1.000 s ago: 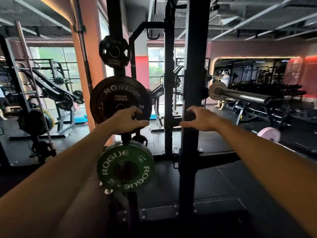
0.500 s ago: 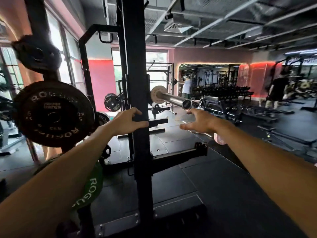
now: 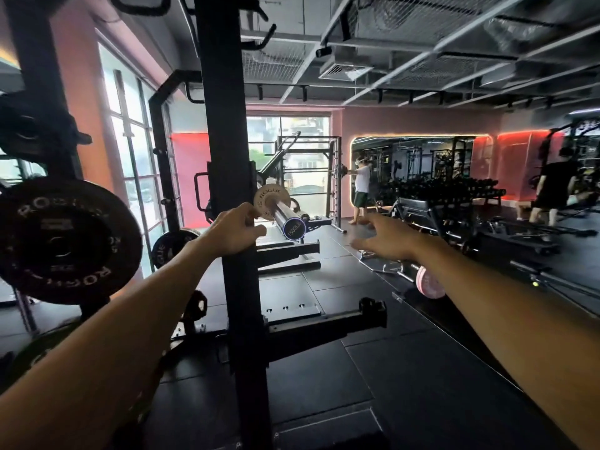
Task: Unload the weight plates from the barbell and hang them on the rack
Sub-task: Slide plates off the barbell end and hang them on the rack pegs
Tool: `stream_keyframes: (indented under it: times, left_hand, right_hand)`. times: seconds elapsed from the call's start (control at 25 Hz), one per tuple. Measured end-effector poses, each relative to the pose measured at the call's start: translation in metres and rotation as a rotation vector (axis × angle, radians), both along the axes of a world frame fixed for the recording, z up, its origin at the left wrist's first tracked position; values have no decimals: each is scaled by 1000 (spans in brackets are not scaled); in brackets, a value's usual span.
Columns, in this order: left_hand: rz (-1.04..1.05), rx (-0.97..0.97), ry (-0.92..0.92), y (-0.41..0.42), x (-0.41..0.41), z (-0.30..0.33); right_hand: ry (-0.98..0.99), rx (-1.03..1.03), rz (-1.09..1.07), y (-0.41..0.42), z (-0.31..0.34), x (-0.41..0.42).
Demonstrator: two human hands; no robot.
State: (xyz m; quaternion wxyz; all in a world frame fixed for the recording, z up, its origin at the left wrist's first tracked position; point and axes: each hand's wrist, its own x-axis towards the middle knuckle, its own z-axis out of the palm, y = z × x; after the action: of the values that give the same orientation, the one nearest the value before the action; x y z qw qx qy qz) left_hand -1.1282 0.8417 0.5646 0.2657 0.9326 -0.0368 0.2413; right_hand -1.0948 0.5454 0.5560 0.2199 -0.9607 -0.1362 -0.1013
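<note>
Hanging at the far left is a big black plate (image 3: 63, 241) with white ROGUE letters on it. It sits on a peg of the rack, and a smaller dark plate (image 3: 29, 131) hangs above it, partly cut off and blurry. A bit of green (image 3: 39, 349) peeks out below the big plate, mostly hidden by the left arm.

Next comes the tall black post (image 3: 227, 125) of the rack, going from the floor up past the top of the view. The left hand (image 3: 235, 232) is against this post, with its fingers curled around the post's edge, so it is gripping the post.

Just to the right of that hand is the barbell (image 3: 285, 216). Its shiny sleeve pokes out toward the camera, with a round end cap. One small tan plate (image 3: 272, 201) with ROGUE on it is on the sleeve, pushed back close to the post. The left hand's fingertips are just beside this small plate, but I cannot tell if they touch it.

Further right, the right hand (image 3: 386, 238) is in the air, palm down, fingers spread apart and holding nothing. It is near the barbell end but apart from it.

Below the right arm, a pink plate (image 3: 428, 282) lies low by the floor.
</note>
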Motion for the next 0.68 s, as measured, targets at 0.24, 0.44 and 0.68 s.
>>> stream_keyframes:
  times: [0.24,0.44,0.68]
  left_hand:
    - [84,1,-60,21,74,1]
    - [96,5,-86,46,159,5]
    - [134,50,-80,92,274,7]
  right_hand:
    - [-50,59,90,33,9,79]
    - [-105,29,131,68,9,171]
    - [-124,32,147,123,23,294]
